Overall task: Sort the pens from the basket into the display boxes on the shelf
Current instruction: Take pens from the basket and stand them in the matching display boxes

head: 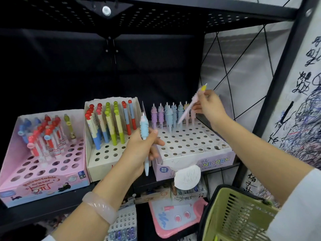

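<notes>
Pens first: your right hand (207, 106) pinches a pink unicorn-topped pen (190, 106) tilted over the white perforated unicorn box (196, 154). Next, seat its tip in a hole. Your left hand (140, 150) grips a blue pen (144, 131); the green basket (243, 218) hangs below.

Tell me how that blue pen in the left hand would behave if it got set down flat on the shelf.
The blue pen looks stiff: it stays straight though the left hand grips only its middle. It is probably light, as a few fingers carry it. Its barrel looks round, so it may roll, though the bumpy sleeve near the top could slow it.
</notes>
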Tool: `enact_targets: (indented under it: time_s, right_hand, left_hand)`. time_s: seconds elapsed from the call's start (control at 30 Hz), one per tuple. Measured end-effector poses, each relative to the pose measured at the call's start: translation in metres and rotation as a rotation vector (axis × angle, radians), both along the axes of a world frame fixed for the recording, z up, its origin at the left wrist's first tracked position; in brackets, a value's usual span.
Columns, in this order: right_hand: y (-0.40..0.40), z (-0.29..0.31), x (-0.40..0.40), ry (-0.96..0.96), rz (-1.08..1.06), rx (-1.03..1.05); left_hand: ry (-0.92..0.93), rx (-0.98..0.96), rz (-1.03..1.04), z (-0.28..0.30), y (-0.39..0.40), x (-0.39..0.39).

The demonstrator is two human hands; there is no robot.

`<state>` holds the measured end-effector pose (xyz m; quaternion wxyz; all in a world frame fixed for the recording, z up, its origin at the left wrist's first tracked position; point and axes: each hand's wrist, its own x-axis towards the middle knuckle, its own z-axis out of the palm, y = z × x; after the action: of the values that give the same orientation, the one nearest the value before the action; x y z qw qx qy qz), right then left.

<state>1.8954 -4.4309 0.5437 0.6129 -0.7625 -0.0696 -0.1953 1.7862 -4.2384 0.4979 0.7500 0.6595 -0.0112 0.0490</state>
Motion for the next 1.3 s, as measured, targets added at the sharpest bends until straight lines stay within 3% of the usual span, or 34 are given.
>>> enact_targets:
  time_s: [0.1, 0.2, 0.37, 0.5, 0.83, 0.9, 1.0, 1.07, 1.13, 1.2, 1.3]
  right_hand:
    - [-0.022, -0.003, 0.020, -0.088, -0.182, -0.244]
    - [-0.029, -0.009, 0.029, -0.116, -0.228, -0.480]
    - [-0.027, -0.013, 0.035, -0.133, -0.202, -0.595]
    - [-0.027, -0.013, 0.040, -0.126, -0.220, -0.733]
    - [-0.030, -0.044, 0.043, 0.163, -0.230, -0.782]
    - [-0.028, -0.042, 0.039, 0.146, -0.299, -0.782]
    - [-0.018, -0.033, 0.025, -0.042, -0.354, -0.602]
    - [-0.002, -0.026, 0.010, -0.081, -0.188, -0.440]
    - [0.020, -0.021, -0.011, 0.011, 0.152, -0.294]
    - [0.038, -0.017, -0.032, 0.088, 0.442, -0.261]
    - [0.053, -0.015, -0.049, 0.115, 0.672, -0.226]
  left_hand:
    - [-0.006, 0.023, 0.047, -0.001, 0.000, 0.006]
    - [-0.005, -0.024, 0.077, -0.001, -0.002, 0.010]
    - [0.025, -0.258, 0.042, 0.001, -0.002, 0.013]
    - [0.015, -0.218, 0.019, -0.001, -0.001, 0.012]
    - [-0.012, -0.105, 0.021, -0.006, -0.001, 0.014]
    - [-0.027, -0.077, 0.022, -0.006, 0.000, 0.013]
    - [-0.068, -0.051, 0.020, -0.007, 0.001, 0.012]
    - [-0.092, -0.041, 0.032, -0.006, 0.000, 0.011]
    - [-0.107, -0.046, 0.049, -0.006, -0.001, 0.010]
    - [-0.114, -0.047, 0.052, -0.005, -0.002, 0.007]
    - [-0.118, -0.035, 0.031, -0.003, -0.004, 0.003]
